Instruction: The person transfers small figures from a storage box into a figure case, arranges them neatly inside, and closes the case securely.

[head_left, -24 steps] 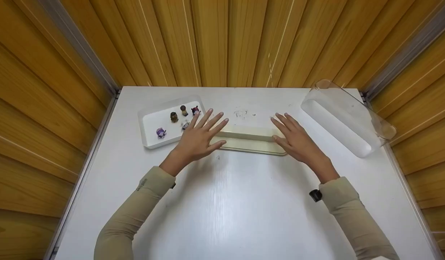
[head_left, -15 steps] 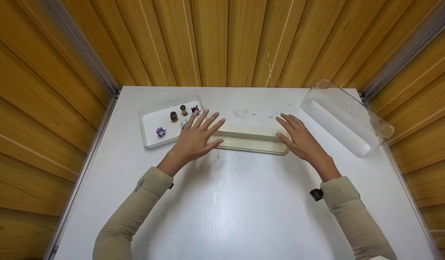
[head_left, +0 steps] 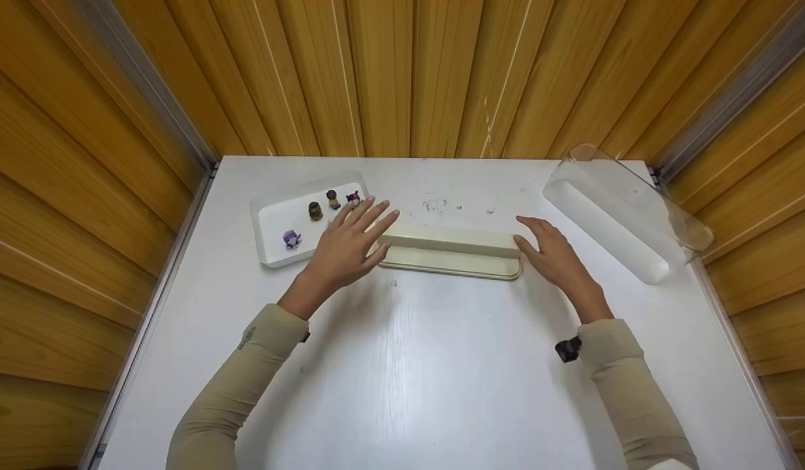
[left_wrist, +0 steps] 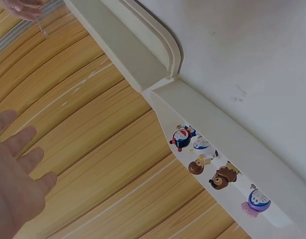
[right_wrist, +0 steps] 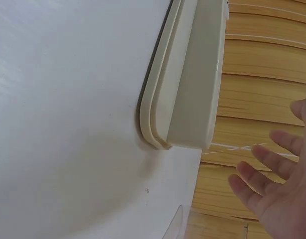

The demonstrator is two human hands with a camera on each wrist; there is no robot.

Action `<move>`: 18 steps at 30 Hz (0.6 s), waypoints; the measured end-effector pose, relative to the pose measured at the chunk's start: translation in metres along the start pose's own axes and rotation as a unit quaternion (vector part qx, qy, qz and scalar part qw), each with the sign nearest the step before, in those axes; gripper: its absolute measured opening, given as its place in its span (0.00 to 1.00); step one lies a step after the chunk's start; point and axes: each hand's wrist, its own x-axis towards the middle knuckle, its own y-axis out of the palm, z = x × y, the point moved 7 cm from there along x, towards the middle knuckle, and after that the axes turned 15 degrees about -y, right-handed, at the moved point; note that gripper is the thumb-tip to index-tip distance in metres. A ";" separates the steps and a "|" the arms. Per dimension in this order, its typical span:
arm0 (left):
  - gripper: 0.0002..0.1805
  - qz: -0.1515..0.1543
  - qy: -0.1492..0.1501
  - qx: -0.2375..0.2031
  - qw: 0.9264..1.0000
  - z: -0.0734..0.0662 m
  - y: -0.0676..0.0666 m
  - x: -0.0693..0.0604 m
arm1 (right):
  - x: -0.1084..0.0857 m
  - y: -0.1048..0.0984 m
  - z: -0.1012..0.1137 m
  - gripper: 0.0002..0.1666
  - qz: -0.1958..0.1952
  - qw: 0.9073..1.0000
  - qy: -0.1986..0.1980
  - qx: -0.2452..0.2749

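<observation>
A long cream-coloured stand with a raised back ledge [head_left: 451, 245] lies across the middle of the table. My left hand [head_left: 345, 254] hovers with spread fingers between its left end and a white tray [head_left: 275, 222], holding nothing. In the tray are several small figurines, among them a purple one [head_left: 291, 239], a brown one [head_left: 315, 211] and a red-and-black one [left_wrist: 181, 138]. One figurine is mostly covered by the left hand in the head view. My right hand [head_left: 559, 261], fingers loosely extended, is beside the stand's right end; the right wrist view shows them apart.
A long clear container [head_left: 611, 219] with a white lower part lies slanted at the table's back right. Wood-patterned panels [head_left: 441, 78] enclose the white table [head_left: 402, 372] at the back and sides. Dark marks [head_left: 435, 207] show behind the stand.
My left hand has drifted slightly left, and my right hand has moved right and turned more edge-on. More of both ends of the stand now shows; the stand and figurines stay put.
</observation>
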 end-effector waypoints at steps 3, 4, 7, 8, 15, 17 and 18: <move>0.30 -0.009 -0.006 -0.006 1.000 0.003 0.000 -0.002 | -0.003 0.003 -0.012 0.35 -0.012 0.999 0.022 0.020; 0.30 -0.010 -0.008 -0.009 1.000 0.004 0.000 -0.003 | -0.004 0.004 -0.015 0.35 -0.018 0.999 0.028 0.025; 0.30 -0.014 -0.010 -0.011 1.000 0.007 0.001 -0.005 | -0.007 0.008 -0.023 0.33 -0.034 0.998 0.042 0.039; 0.30 -0.013 -0.012 -0.012 1.000 0.008 0.001 -0.006 | -0.007 0.009 -0.026 0.32 -0.039 0.997 0.047 0.044; 0.30 -0.010 -0.030 -0.007 0.999 0.017 0.003 -0.009 | -0.010 0.018 -0.043 0.28 -0.077 0.988 0.098 0.090; 0.30 -0.010 -0.032 -0.007 0.999 0.018 0.003 -0.010 | -0.011 0.021 -0.047 0.29 -0.082 0.982 0.123 0.114; 0.30 -0.009 -0.034 -0.009 0.999 0.019 0.003 -0.010 | -0.012 0.022 -0.049 0.29 -0.083 0.979 0.137 0.129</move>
